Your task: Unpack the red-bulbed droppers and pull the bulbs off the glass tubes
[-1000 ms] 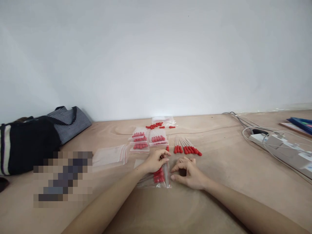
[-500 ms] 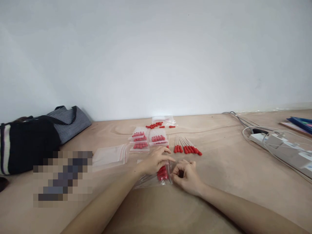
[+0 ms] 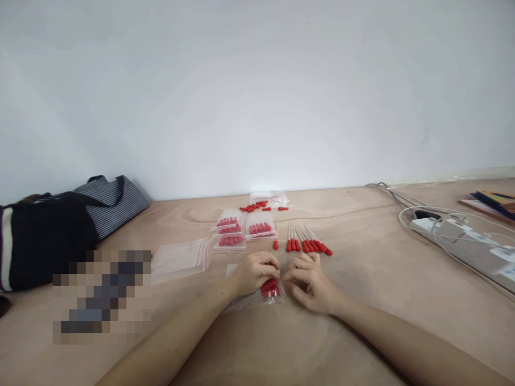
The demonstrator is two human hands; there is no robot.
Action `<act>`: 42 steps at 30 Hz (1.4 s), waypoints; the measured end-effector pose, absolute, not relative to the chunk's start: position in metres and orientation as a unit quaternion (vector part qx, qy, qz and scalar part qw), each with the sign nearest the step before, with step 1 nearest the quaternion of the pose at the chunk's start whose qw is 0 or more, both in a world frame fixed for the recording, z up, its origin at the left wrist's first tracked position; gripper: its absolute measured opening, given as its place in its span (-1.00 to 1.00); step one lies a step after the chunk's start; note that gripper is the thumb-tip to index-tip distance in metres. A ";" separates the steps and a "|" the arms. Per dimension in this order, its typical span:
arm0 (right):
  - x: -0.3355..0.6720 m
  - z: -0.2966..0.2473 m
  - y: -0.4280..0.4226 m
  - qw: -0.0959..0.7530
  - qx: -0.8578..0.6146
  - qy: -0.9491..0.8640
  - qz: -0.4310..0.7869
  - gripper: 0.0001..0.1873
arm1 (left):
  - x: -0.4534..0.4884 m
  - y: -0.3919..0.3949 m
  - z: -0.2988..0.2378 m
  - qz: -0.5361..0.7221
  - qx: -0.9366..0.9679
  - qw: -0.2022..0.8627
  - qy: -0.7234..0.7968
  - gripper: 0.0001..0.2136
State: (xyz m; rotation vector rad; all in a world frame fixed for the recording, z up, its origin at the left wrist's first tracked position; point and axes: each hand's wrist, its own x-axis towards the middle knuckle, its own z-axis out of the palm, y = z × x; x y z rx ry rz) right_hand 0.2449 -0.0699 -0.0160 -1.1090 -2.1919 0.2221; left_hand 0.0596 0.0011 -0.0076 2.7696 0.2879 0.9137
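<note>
A clear plastic bag (image 3: 250, 303) with red dropper bulbs (image 3: 270, 288) in it lies on the table before me. My left hand (image 3: 256, 272) rests over its upper part, fingers curled down by the bulbs; what the fingertips hold is hidden. At the bag's right edge, my right hand (image 3: 308, 281) has thumb and fingers pinched together on the plastic. Just beyond my hands, a single red-bulbed dropper (image 3: 276, 244) lies apart. To its right several loose droppers (image 3: 309, 245) are fanned out, bulbs towards me and thin pale tubes pointing away.
Filled zip bags (image 3: 229, 241) overlap beyond my left hand, with flat clear bags (image 3: 181, 256) left of them. Loose red bulbs (image 3: 253, 206) lie near the wall. A power strip (image 3: 462, 244) with cables stands right; a black bag (image 3: 48, 241) and a pixelated patch are left.
My left hand's outstretched fingers have curled down onto the bag, uncovering the single dropper behind. My right hand has shifted slightly and stays pinched at the bag's edge.
</note>
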 end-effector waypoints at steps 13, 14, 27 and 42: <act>0.246 -0.029 -0.056 0.358 -0.220 -0.873 -0.246 -0.71 | 0.056 -0.004 -0.008 0.296 0.938 0.134 0.122 -0.77; 0.246 -0.028 -0.056 0.356 -0.224 -0.874 -0.245 -0.70 | 0.056 -0.004 -0.007 0.296 0.937 0.138 0.122 -0.76; 0.241 -0.021 -0.056 0.311 -0.211 -0.873 -0.310 -0.68 | 0.054 -0.006 -0.005 0.234 0.960 0.093 0.121 -0.74; 0.257 -0.016 -0.055 0.274 -0.342 -0.895 -0.087 -0.83 | 0.036 -0.017 0.009 0.206 0.940 0.153 0.225 -0.72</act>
